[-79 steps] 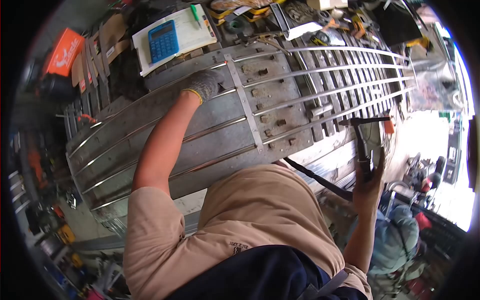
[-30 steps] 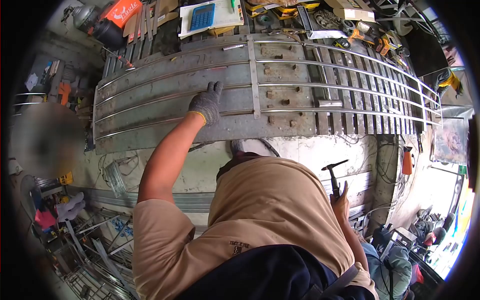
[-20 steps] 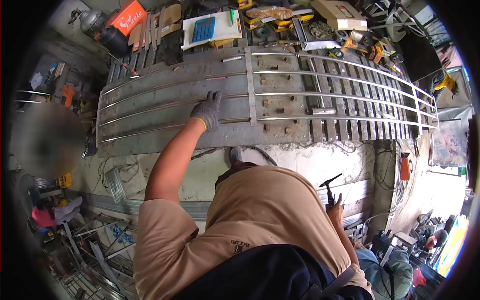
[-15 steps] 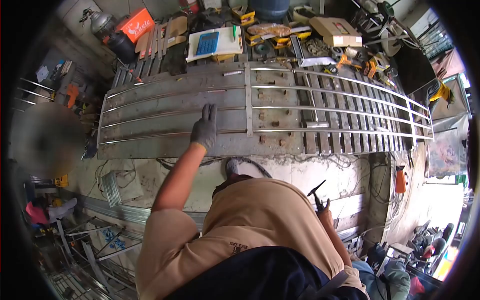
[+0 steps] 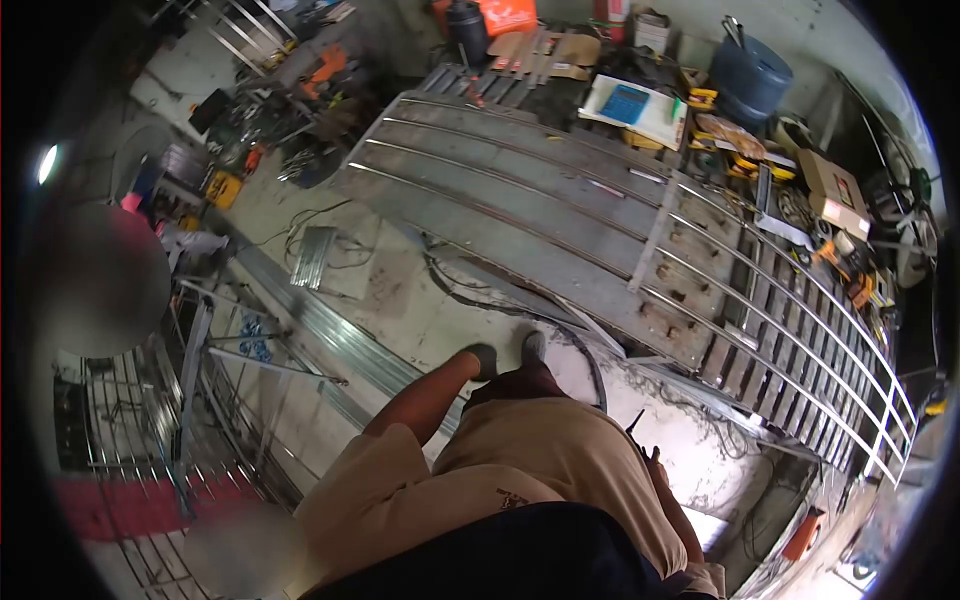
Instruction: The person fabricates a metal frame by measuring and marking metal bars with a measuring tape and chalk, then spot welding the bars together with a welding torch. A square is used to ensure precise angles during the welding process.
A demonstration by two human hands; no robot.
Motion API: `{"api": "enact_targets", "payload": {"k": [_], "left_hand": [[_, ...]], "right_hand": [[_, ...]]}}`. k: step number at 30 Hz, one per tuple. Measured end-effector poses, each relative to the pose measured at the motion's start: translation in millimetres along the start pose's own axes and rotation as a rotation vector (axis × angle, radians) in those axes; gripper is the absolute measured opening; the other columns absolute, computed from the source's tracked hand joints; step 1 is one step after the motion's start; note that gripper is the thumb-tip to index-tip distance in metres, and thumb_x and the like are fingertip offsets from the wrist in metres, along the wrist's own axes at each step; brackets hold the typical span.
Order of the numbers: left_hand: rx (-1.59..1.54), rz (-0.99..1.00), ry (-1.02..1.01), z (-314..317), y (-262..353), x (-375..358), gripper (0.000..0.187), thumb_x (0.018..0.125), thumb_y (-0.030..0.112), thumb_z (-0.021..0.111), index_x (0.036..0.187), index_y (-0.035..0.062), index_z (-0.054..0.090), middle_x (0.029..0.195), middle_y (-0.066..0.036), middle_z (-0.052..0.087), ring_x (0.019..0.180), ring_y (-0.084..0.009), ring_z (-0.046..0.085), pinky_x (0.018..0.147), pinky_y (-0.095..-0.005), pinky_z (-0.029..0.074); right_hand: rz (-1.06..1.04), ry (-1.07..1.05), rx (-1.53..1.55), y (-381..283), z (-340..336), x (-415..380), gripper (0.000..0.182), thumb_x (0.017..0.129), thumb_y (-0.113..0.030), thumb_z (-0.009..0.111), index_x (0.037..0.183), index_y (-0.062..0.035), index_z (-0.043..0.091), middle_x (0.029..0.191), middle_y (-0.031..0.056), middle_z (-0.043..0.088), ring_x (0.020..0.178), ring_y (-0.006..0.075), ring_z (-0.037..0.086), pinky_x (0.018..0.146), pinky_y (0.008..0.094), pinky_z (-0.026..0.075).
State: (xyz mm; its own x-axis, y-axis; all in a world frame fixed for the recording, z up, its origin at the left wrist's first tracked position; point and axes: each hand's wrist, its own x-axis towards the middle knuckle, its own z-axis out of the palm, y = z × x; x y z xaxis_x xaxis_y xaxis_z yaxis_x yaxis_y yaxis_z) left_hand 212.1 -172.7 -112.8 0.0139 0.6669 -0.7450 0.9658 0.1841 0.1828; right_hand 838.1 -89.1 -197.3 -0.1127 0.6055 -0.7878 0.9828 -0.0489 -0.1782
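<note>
A metal grille [image 5: 640, 262] of long bright rods joined by flat crossbars lies on the steel workbench [image 5: 480, 205]. My left hand [image 5: 485, 361], in a grey glove, hangs low in front of the bench beside a grey shoe [image 5: 533, 346], away from the grille; its fingers are too small and dark to make out. Low on the right side of my body, my right hand [image 5: 652, 466] is closed around a thin black torch [image 5: 636, 424], whose head points up and away from me. The torch touches nothing visible.
A blue calculator [image 5: 624, 103] lies on papers at the back of the bench, near a blue water jug [image 5: 750, 80] and an open cardboard box [image 5: 832, 195]. Metal strips [image 5: 345, 335] and cables lie on the floor. Metal racks [image 5: 200, 350] stand at the left.
The view has turned left, so the bench now slants down to the right. My left hand has left the grille and dropped beside the shoe. My right hand still holds the torch.
</note>
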Motion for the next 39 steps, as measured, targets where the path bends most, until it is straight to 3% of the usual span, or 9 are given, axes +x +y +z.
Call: {"api": "enact_targets", "payload": {"k": [6,8,14,16,19,23,25,28,39], "left_hand": [[0.157,0.145,-0.163,119.6,-51.0,-50.4,0.046,0.095,0.044,0.076,0.119,0.0057,0.082,0.11,-0.019,0.082,0.091,-0.0296,0.081,0.076,-0.0453,0.063],[-0.949,-0.536,-0.287,126.6,-56.0,-78.8,0.045,0.097,0.04,0.078,0.124,0.0046,0.08,0.11,-0.019,0.081,0.087,-0.0274,0.08,0.076,-0.0446,0.063],[-0.285,-0.495,-0.688,141.5,-122.7,-87.3,0.035,0.095,0.038,0.082,0.111,0.0067,0.082,0.107,-0.008,0.083,0.099,-0.0254,0.078,0.092,-0.0476,0.061],[-0.626,-0.642,-0.454,135.1,-137.7,-89.8,0.036,0.09,0.041,0.085,0.108,0.01,0.084,0.1,-0.008,0.084,0.096,-0.0264,0.08,0.09,-0.0472,0.063],[0.593,0.511,-0.455,121.1,-167.9,-49.9,0.039,0.08,0.033,0.089,0.112,0.0102,0.083,0.093,-0.015,0.082,0.089,-0.0351,0.079,0.085,-0.0485,0.063],[0.684,0.616,-0.322,80.9,-173.8,-17.5,0.036,0.082,0.035,0.083,0.11,0.0113,0.083,0.095,-0.015,0.082,0.095,-0.0358,0.079,0.088,-0.0463,0.063],[-0.153,0.281,0.093,57.2,-183.5,-9.6,0.027,0.088,0.025,0.078,0.109,0.0085,0.081,0.099,-0.018,0.08,0.094,-0.0379,0.078,0.088,-0.0464,0.062],[-0.443,0.453,0.455,-28.3,-153.9,12.8,0.028,0.094,0.018,0.074,0.118,0.0033,0.074,0.105,-0.024,0.079,0.097,-0.0404,0.077,0.086,-0.0463,0.061],[0.019,0.513,0.831,-319.8,-15.2,0.6,0.1,0.085,0.028,0.09,0.165,0.0085,0.032,0.162,-0.025,0.047,0.129,-0.0454,0.066,0.099,-0.0536,0.06]], "right_hand": [[-0.161,0.067,-0.104,23.8,23.4,34.4,0.105,0.096,-0.029,0.076,0.173,0.0005,0.011,0.139,0.0338,0.069,0.127,0.0476,0.071,0.105,0.0528,0.058],[-0.278,0.122,-0.187,50.6,44.5,53.1,0.108,0.094,-0.027,0.079,0.172,0.0028,0.011,0.138,0.0343,0.069,0.127,0.0479,0.071,0.105,0.0528,0.058],[0.026,0.142,-0.012,-48.5,9.5,-90.7,0.102,0.085,-0.014,0.077,0.169,0.0051,0.022,0.129,0.033,0.073,0.123,0.0478,0.072,0.102,0.0527,0.06],[0.141,0.103,0.021,-94.9,-3.2,-131.8,0.097,0.083,-0.007,0.071,0.169,-0.0019,0.027,0.126,0.0328,0.074,0.122,0.0467,0.072,0.099,0.0531,0.061],[0.216,0.239,0.08,-118.7,18.6,-159.4,0.085,0.085,-0.009,0.068,0.165,-0.0053,0.04,0.125,0.0295,0.076,0.12,0.0468,0.073,0.1,0.0543,0.06],[0.285,0.313,0.163,-160.8,28.1,-200.0,0.077,0.087,-0.008,0.066,0.161,-0.0073,0.047,0.124,0.0283,0.077,0.12,0.0469,0.073,0.1,0.0542,0.059],[0.285,0.348,0.207,-163.8,42.2,-203.3,0.074,0.087,-0.009,0.067,0.159,-0.0065,0.05,0.124,0.029,0.076,0.12,0.0471,0.073,0.099,0.0552,0.059],[0.344,0.376,0.254,-155.7,67.3,-214.4,0.063,0.089,-0.009,0.066,0.151,-0.0061,0.054,0.121,0.0306,0.076,0.118,0.0481,0.073,0.095,0.0576,0.059],[0.391,0.291,0.261,-155.8,103.3,-227.9,0.022,0.087,-0.018,0.075,0.105,-0.0061,0.08,0.105,0.0294,0.078,0.105,0.0456,0.077,0.086,0.0549,0.061]]}}
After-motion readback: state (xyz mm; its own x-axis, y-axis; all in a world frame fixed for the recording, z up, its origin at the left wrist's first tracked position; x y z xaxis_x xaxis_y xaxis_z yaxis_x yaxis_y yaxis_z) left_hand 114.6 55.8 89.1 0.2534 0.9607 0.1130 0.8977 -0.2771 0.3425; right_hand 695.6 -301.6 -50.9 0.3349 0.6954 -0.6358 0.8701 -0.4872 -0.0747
